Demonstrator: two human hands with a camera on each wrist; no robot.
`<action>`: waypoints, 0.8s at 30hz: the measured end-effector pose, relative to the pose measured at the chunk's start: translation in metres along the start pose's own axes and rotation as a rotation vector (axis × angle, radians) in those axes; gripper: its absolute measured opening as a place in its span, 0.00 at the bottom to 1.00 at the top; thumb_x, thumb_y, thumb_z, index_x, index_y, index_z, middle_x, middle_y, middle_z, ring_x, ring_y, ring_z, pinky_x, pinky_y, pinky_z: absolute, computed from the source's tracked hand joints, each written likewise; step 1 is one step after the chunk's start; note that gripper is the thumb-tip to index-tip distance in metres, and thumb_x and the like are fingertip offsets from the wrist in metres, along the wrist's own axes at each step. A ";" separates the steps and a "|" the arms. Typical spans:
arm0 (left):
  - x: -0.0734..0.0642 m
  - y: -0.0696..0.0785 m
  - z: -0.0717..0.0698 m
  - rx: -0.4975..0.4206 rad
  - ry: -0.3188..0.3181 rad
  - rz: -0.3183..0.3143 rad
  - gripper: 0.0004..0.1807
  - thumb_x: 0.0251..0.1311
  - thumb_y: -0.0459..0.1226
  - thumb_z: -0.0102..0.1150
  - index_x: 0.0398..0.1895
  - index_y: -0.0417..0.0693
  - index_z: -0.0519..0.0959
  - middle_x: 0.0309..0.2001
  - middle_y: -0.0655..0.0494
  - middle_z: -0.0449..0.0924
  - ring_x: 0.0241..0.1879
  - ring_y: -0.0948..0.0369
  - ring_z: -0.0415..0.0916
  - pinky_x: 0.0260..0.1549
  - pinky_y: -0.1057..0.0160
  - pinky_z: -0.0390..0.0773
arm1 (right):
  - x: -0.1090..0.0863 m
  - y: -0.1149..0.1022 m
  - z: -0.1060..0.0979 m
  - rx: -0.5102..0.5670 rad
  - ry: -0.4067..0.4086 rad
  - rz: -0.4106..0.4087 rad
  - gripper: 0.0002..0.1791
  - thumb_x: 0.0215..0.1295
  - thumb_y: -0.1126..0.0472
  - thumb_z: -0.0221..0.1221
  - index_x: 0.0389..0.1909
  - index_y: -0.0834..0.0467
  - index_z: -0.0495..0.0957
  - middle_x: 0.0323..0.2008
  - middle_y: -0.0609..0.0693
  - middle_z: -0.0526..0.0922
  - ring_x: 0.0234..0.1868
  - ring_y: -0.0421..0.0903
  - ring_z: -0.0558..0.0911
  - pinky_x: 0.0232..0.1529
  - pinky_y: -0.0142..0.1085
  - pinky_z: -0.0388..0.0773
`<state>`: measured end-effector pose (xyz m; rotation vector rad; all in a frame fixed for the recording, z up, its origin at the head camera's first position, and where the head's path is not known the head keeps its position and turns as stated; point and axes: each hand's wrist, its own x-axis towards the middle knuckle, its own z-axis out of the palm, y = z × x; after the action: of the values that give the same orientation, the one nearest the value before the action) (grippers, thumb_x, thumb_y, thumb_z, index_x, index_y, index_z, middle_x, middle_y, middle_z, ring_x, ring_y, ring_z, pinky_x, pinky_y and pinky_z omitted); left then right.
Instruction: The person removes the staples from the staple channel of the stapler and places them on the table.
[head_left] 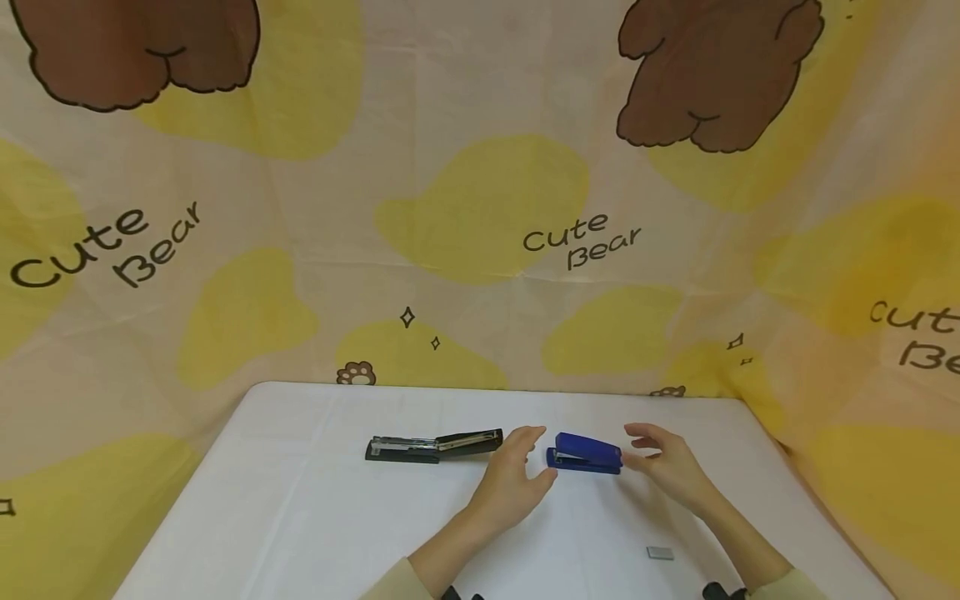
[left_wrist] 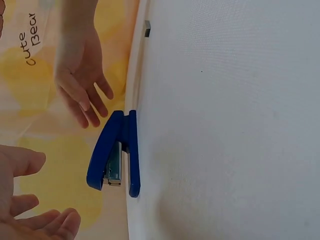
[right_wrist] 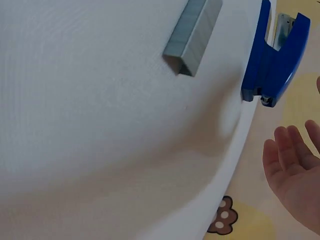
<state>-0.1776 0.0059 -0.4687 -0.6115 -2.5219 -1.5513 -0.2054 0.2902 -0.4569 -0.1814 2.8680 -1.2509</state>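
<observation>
A blue stapler [head_left: 587, 452] stands on the white table between the two hands, its top arm angled up from its base. My left hand [head_left: 516, 475] is just left of it, fingers spread and nothing in them. To its right hovers my right hand [head_left: 667, 462], fingers loosely bent and holding nothing, fingertips right by the stapler's back end. In the left wrist view the blue stapler [left_wrist: 112, 155] shows its metal staple channel. A black stapler [head_left: 435, 446] lies unfolded wide on the table, left of the left hand, which overlaps its right end.
A small grey strip of staples [head_left: 660, 553] lies nearer the front right; the right wrist view shows this staple strip [right_wrist: 193, 37] up close. Behind the white table [head_left: 300, 517] hangs a yellow and beige cloth [head_left: 480, 333] with bear prints.
</observation>
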 end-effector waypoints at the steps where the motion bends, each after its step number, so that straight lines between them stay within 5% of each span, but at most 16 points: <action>1: 0.001 0.000 0.002 0.009 -0.003 -0.005 0.31 0.65 0.34 0.67 0.71 0.37 0.72 0.68 0.44 0.74 0.61 0.45 0.78 0.58 0.51 0.79 | 0.000 0.001 0.000 0.009 -0.012 0.005 0.31 0.65 0.62 0.69 0.67 0.68 0.74 0.63 0.68 0.78 0.60 0.63 0.80 0.56 0.53 0.81; 10: 0.016 -0.011 0.019 0.039 -0.017 -0.063 0.33 0.65 0.35 0.68 0.72 0.35 0.71 0.70 0.40 0.73 0.70 0.44 0.71 0.67 0.45 0.70 | 0.005 0.010 -0.001 0.023 -0.097 0.057 0.36 0.62 0.60 0.71 0.70 0.66 0.72 0.66 0.67 0.76 0.61 0.64 0.79 0.56 0.56 0.81; 17: 0.024 -0.024 0.030 0.022 -0.003 -0.126 0.33 0.63 0.36 0.70 0.70 0.33 0.72 0.68 0.37 0.74 0.60 0.43 0.79 0.61 0.45 0.77 | 0.011 0.016 0.004 0.040 -0.123 0.082 0.32 0.59 0.63 0.73 0.65 0.66 0.77 0.60 0.63 0.82 0.50 0.52 0.83 0.52 0.48 0.82; 24: 0.030 -0.032 0.042 0.018 -0.009 -0.105 0.31 0.63 0.33 0.70 0.68 0.32 0.74 0.65 0.36 0.77 0.57 0.44 0.81 0.59 0.46 0.78 | 0.016 0.023 0.012 0.040 -0.126 0.050 0.31 0.56 0.64 0.76 0.60 0.68 0.79 0.53 0.60 0.86 0.45 0.50 0.84 0.48 0.42 0.82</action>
<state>-0.2135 0.0381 -0.5059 -0.4921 -2.6102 -1.5606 -0.2230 0.2953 -0.4816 -0.1806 2.7222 -1.2399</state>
